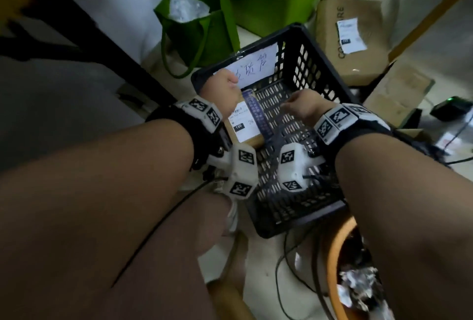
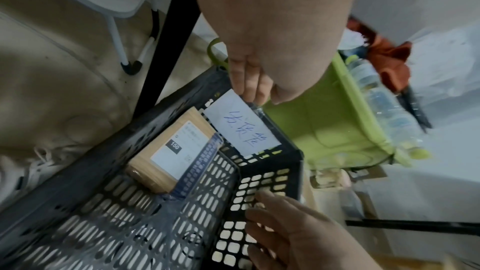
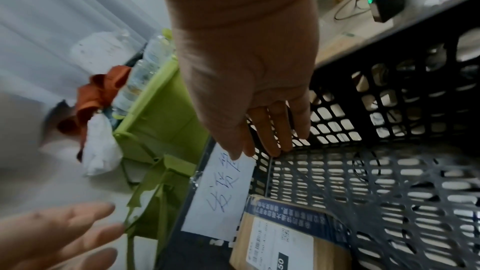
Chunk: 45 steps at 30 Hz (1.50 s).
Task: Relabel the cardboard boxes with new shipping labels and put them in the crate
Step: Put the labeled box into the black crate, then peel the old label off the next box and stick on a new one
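A small cardboard box (image 1: 245, 125) with a white label marked 150 and a dark blue tape strip lies flat in the near-left corner of the black perforated crate (image 1: 294, 30). My left hand (image 1: 221, 83) hovers just above the box's far end, fingers straight and holding nothing. My right hand (image 1: 299, 104) hangs over the crate floor to the right of the box, fingers loose and empty. The left wrist view shows the box (image 2: 166, 159) below my left hand (image 2: 249, 81). In the right wrist view my right hand (image 3: 259, 130) is above the crate (image 3: 389, 100).
A second, larger cardboard box (image 1: 350, 38) with a white label sits on the floor beyond the crate. A handwritten paper sign (image 1: 253, 66) is taped to the crate's far wall. A green bag (image 1: 199, 25) stands behind. An orange bin (image 1: 340, 268) and cables lie near my right arm.
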{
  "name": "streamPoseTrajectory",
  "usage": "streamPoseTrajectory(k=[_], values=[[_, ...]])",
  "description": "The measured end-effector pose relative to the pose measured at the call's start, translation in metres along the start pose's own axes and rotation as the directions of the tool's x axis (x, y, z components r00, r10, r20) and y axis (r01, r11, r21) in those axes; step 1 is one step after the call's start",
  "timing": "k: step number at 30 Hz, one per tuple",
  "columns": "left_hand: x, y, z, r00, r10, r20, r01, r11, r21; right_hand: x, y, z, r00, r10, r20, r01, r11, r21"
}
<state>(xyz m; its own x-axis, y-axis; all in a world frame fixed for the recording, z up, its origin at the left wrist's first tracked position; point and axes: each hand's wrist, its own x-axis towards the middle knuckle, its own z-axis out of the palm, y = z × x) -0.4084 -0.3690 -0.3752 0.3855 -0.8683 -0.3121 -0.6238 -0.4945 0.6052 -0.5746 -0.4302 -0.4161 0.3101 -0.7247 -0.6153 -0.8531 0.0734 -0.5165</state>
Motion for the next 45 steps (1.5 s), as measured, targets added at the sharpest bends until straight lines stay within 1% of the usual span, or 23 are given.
streamPoseTrajectory(k=[4,7,9,12,14,16,19,21,23,25,27,30,33,34,36,38,40,42,45], values=[[-0.046,0.033,-0.029,0.996,0.083,0.019,-0.083,0.996,-0.024,-0.06,-0.026,-0.026,0.998,-0.057,-0.022,0.056,0.997,-0.05],[-0.079,0.058,-0.058,0.99,0.135,0.03,-0.133,0.989,-0.063,-0.107,-0.052,-0.048,0.991,-0.109,-0.077,0.102,0.99,-0.092],[-0.102,0.075,-0.083,0.983,0.177,0.039,-0.173,0.982,-0.08,-0.138,-0.073,-0.065,0.986,-0.124,-0.114,0.11,0.987,-0.12],[-0.136,0.097,-0.13,0.967,0.249,0.051,-0.235,0.953,-0.19,-0.179,-0.111,-0.087,0.981,-0.15,-0.127,0.139,0.986,-0.092],[-0.158,0.106,-0.169,0.959,0.284,0.018,-0.273,0.935,-0.228,-0.205,-0.14,-0.096,0.978,-0.171,-0.116,0.165,0.985,-0.057],[-0.177,0.107,-0.211,0.952,0.302,-0.045,-0.303,0.921,-0.246,-0.233,-0.175,-0.099,0.978,-0.188,-0.093,0.182,0.981,-0.07],[-0.203,0.091,-0.274,0.946,0.288,-0.151,-0.319,0.914,-0.251,-0.27,-0.232,-0.091,0.978,-0.209,-0.006,0.205,0.962,-0.18],[-0.221,0.07,-0.313,0.939,0.261,-0.223,-0.309,0.925,-0.222,-0.29,-0.271,-0.079,0.959,-0.282,-0.007,0.273,0.935,-0.225],[-0.239,0.042,-0.35,0.931,0.227,-0.285,-0.29,0.935,-0.202,-0.307,-0.311,-0.061,0.918,-0.396,-0.015,0.379,0.889,-0.256],[-0.257,0.01,-0.387,0.918,0.194,-0.346,-0.268,0.947,-0.18,-0.321,-0.351,-0.038,0.869,-0.494,0.004,0.474,0.832,-0.288],[-0.274,-0.025,-0.422,0.9,0.158,-0.406,-0.237,0.959,-0.154,-0.329,-0.39,-0.012,0.809,-0.588,0.004,0.562,0.771,-0.298],[-0.297,-0.077,-0.469,0.857,0.11,-0.504,-0.175,0.981,-0.083,-0.34,-0.449,0.025,0.688,-0.726,-0.007,0.683,0.651,-0.332],[-0.314,-0.123,-0.506,0.816,0.051,-0.575,-0.123,0.989,-0.086,-0.353,-0.499,0.061,0.562,-0.827,0.011,0.783,0.528,-0.33],[-0.318,-0.136,-0.515,0.802,0.037,-0.596,-0.114,0.989,-0.092,-0.355,-0.512,0.071,0.526,-0.85,0.014,0.805,0.493,-0.329],[-0.319,-0.155,-0.53,0.775,0.023,-0.631,-0.098,0.992,-0.084,-0.356,-0.536,0.089,0.475,-0.88,0.011,0.837,0.448,-0.315],[-0.315,-0.17,-0.542,0.759,0.019,-0.651,-0.094,0.992,-0.08,-0.352,-0.555,0.105,0.432,-0.902,0.004,0.859,0.41,-0.308],[-0.304,-0.18,-0.552,0.749,0.014,-0.663,-0.104,0.99,-0.097,-0.344,-0.571,0.117,0.401,-0.916,-0.015,0.868,0.384,-0.315],[-0.29,-0.185,-0.559,0.738,0.019,-0.674,-0.124,0.986,-0.109,-0.336,-0.585,0.123,0.373,-0.926,-0.056,0.871,0.371,-0.322],[-0.27,-0.182,-0.568,0.735,0.037,-0.677,-0.161,0.98,-0.121,-0.322,-0.611,0.114,0.309,-0.936,-0.17,0.849,0.352,-0.395]])
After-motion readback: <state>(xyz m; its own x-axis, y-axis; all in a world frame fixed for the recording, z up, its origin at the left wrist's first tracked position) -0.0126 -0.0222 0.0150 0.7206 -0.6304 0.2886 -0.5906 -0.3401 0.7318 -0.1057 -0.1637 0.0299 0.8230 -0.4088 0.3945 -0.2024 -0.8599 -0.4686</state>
